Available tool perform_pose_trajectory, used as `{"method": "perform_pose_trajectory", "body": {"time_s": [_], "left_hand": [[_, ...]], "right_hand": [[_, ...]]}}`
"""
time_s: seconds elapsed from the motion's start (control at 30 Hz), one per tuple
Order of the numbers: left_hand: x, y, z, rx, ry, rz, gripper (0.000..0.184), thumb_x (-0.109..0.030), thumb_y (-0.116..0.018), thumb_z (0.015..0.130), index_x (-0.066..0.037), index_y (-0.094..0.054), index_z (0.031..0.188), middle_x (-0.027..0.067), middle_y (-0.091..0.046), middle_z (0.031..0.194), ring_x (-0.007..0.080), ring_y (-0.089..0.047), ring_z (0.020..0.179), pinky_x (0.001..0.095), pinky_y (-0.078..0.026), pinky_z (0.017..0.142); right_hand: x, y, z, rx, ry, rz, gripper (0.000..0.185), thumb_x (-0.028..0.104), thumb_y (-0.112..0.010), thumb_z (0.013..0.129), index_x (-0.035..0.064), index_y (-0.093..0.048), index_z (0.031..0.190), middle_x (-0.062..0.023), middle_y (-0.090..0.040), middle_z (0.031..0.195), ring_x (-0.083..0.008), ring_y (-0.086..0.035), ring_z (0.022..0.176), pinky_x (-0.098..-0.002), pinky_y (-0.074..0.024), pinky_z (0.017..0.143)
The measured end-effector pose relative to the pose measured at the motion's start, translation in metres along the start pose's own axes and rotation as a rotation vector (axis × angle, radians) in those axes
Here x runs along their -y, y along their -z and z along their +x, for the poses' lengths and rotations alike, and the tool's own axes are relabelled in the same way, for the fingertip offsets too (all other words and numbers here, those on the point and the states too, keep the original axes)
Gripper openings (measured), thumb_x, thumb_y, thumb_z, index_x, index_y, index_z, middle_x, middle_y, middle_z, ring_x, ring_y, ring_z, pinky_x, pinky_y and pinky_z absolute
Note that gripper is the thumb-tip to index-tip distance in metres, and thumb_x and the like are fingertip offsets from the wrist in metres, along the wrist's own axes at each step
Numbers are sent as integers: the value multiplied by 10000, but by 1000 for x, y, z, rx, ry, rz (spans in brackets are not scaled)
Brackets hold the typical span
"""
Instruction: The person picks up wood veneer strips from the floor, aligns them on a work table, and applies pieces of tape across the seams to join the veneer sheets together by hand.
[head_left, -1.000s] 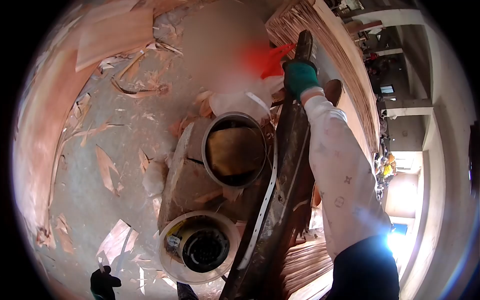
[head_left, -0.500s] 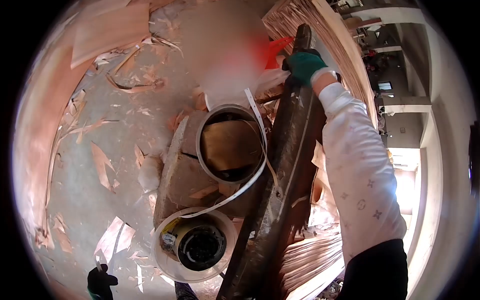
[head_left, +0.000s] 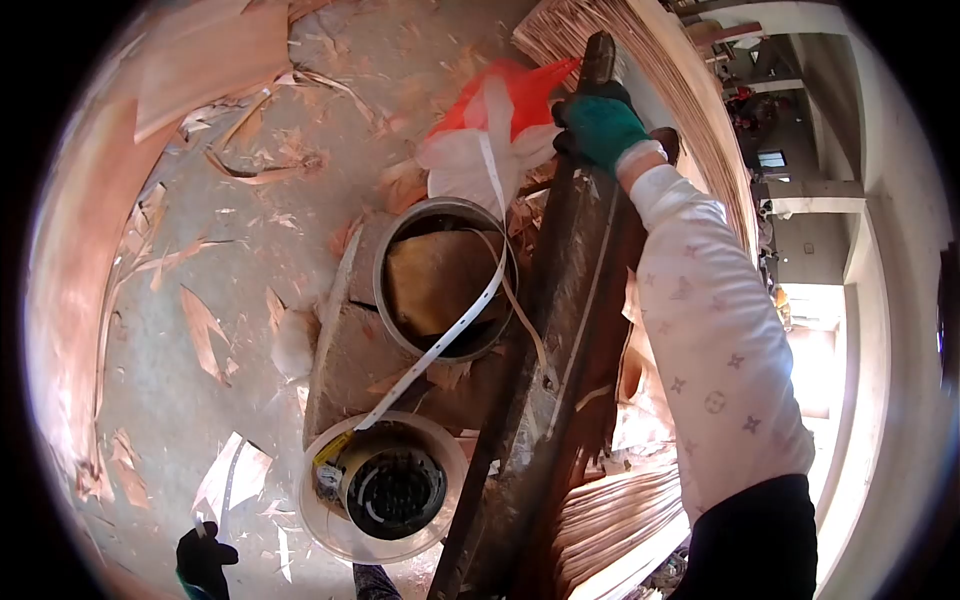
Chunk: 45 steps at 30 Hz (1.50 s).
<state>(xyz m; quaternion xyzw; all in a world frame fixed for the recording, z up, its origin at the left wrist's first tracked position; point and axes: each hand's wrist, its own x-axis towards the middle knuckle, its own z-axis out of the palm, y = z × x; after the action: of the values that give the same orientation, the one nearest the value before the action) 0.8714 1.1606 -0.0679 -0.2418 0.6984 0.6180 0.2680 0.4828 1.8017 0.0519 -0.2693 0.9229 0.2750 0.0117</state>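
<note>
White strip (head_left: 440,343) now straighter across pot (head_left: 382,278)

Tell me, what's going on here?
Someone's gloved right hand lies over the far end of the beam. The left hand is at the lower left, with a pale bit, too small to identify, at its fingertips. A white strip runs from the tub over the pot to the red bag.

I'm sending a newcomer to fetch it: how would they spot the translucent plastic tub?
Find the long dark beam slanting through the picture. Left of it, the plastic tub is the lower of two round open containers. Unlike the grey pot above it in the picture, it has translucent walls and holds a round, black-centred item.
</note>
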Motion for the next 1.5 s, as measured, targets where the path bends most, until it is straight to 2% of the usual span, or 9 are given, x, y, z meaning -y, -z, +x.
{"method": "perform_pose_trajectory", "body": {"time_s": [0.2,0.3,0.4,0.47,0.57,0.73,1.1,1.23,1.5], "left_hand": [[-30,-13,-2,-110,-70,332,332,-238,-494,966,40,-672,938,117,-694,866,238,-644,785,391,-498,878],[-18,-7,4,-8,-389,8,317,-294,-540,938,-14,-689,940,126,-697,875,267,-642,779,395,-514,833],[0,-1,15,153,33,-610,335,-238,-467,973,59,-551,1103,195,-666,931,285,-661,655,365,-542,512],[-52,-39,-4,58,12,-690,413,-233,-463,972,85,-495,1234,271,-641,1052,306,-680,717,351,-560,498],[-100,-60,-2,226,11,-475,323,-153,-533,935,47,-552,1188,215,-634,1082,286,-673,681,322,-532,444],[-155,-82,-15,434,-45,-340,312,-3,-575,859,80,-566,1159,174,-674,921,220,-690,709,273,-541,490],[-181,-127,4,584,-212,-216,363,30,-593,870,0,-555,1229,82,-657,903,172,-678,795,286,-538,610],[-189,-149,30,-233,-1165,816,418,-133,-638,850,-88,-578,1261,134,-620,1204,313,-608,1074,432,-463,927],[-183,-292,95,-184,-1266,1064,527,-414,-583,833,-198,-541,1311,118,-470,1397,342,-347,1344,624,-223,1076]], "right_hand": [[8,14,6,187,-42,-40,227,263,-709,691,104,-686,852,-123,-678,861,-318,-651,841,-437,-498,754],[16,10,6,204,-70,-137,220,233,-702,696,102,-682,873,-129,-682,882,-316,-659,865,-446,-510,771],[17,13,16,306,-152,-118,348,236,-696,713,110,-669,1036,-149,-674,1022,-320,-638,997,-426,-496,880],[51,57,18,161,-203,61,568,257,-689,774,97,-542,1299,-159,-568,1281,-315,-534,1193,-395,-398,1039],[119,111,13,-93,-71,754,267,108,-684,818,50,-628,1072,-108,-661,1072,-198,-633,944,-326,-495,857],[224,206,-41,354,61,1460,254,103,-722,825,33,-630,1051,-95,-649,1068,-194,-627,945,-310,-499,847],[258,178,-68,-38,-3,1572,191,270,-692,759,80,-676,760,-136,-670,815,-326,-643,770,-409,-513,689],[208,137,-51,-12,-280,819,223,291,-658,772,75,-691,816,-155,-680,855,-344,-652,811,-400,-528,739],[233,83,-40,7,-488,537,224,229,-599,758,86,-723,877,-170,-696,915,-322,-680,847,-431,-541,739]]}}
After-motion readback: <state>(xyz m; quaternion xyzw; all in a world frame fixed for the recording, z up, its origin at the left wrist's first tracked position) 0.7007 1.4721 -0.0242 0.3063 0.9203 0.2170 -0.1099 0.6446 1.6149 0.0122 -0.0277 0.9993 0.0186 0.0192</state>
